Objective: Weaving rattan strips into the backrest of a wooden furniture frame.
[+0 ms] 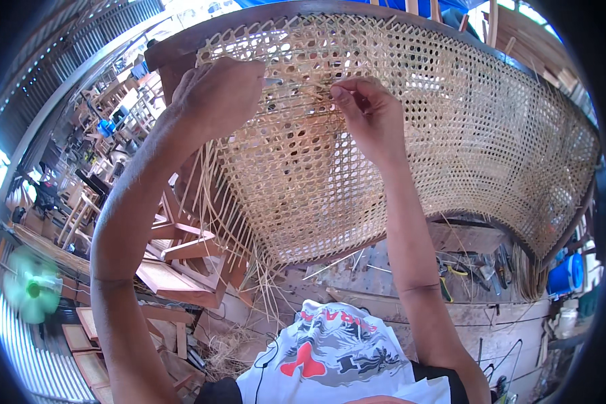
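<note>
A curved dark wooden frame (172, 48) carries a large woven cane panel (296, 195) with an open mesh. My left hand (219, 97) is closed at the panel's upper left, its back hiding most of the fingers. A small greyish tip shows beside it, but what I grip there is hidden. To its right, my right hand (374, 114) pinches a thin cane strand (322, 94) between thumb and fingertips, close against the weave. Loose cane ends (212, 182) hang along the panel's left edge.
Pliers and other hand tools (478, 273) lie on the boards below the panel. Wooden chair parts (188, 259) stand at the left, near a spinning green fan (34, 286). A blue bucket (565, 275) is at the far right. Cane scraps (232, 350) litter the floor.
</note>
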Demonstrator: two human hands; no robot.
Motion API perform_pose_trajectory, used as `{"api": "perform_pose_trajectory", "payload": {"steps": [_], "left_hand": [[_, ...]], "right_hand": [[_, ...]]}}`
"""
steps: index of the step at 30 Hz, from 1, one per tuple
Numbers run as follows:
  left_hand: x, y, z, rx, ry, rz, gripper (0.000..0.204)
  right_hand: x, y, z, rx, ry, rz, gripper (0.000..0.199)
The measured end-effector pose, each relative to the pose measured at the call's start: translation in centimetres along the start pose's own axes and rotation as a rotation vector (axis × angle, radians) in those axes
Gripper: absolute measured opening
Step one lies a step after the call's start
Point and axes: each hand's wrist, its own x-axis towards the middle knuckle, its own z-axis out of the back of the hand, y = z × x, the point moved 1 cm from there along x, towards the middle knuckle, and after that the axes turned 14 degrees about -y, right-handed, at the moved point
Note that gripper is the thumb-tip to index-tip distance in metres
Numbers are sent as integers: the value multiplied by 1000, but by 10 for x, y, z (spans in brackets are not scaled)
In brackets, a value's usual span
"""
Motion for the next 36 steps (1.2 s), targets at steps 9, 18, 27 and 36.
{"api": "perform_pose_trajectory", "payload": {"steps": [9,18,27,36], "left_hand": [[17,-53,3,342,114,-116,25],[9,-10,-13,-253,-34,130,44],[-1,6,-15,-147,-79,-18,51],[-14,-2,16,-17,-42,60,38]], "right_hand": [[10,0,25,-153,-49,147,11],[23,-5,-22,-123,-51,310,12],[7,0,-45,-321,3,219,11],[-16,27,-68,-332,-78,305,18]]}}
